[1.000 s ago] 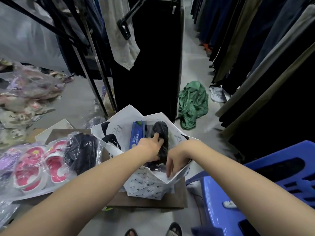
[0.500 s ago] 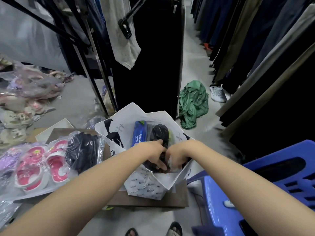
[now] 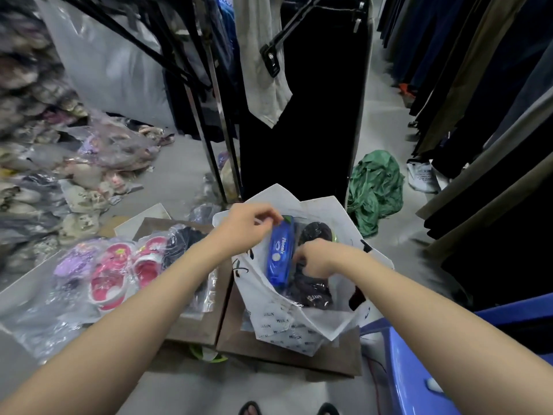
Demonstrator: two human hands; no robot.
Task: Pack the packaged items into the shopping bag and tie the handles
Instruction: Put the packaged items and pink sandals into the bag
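At the far left, a heap of bagged shoes (image 3: pixel 36 163) is piled along the floor, blurred in places. Nearer, a clear plastic pack of pink and purple children's sandals (image 3: pixel 113 271) is laid on the worktop (image 3: pixel 284 351), which is made of brown cardboard sheets. Just to its right a bagged dark item (image 3: pixel 182 244) is seen, partly covered by the left forearm. Behind these, a metal clothes rack (image 3: pixel 218 145) and a hanging black garment (image 3: pixel 302 115) are stood directly beyond the bag, closing off the far side.

The white shopping bag (image 3: pixel 284 322) is set on the worktop at centre, its mouth spread open. A blue packaged item (image 3: pixel 279 256) is stood upright inside it on the left, and a black wrapped item (image 3: pixel 314 292) is lain beside it on the right, with another dark rounded piece (image 3: pixel 315 232) behind.

The left hand (image 3: pixel 245 226) is held over the bag's far left rim, its grip pinched closed near the top of the blue packaged item; whether it is the item or its wrapping that is held cannot be told. The right hand (image 3: pixel 318 259) is lowered into the bag with its fingers curled on the black wrapped item.

Farther right, a crumpled green cloth (image 3: pixel 375 187) is left on the floor, a blue plastic stool (image 3: pixel 419 369) is placed near the bag, and dark hanging clothes (image 3: pixel 478 100) line the right side.
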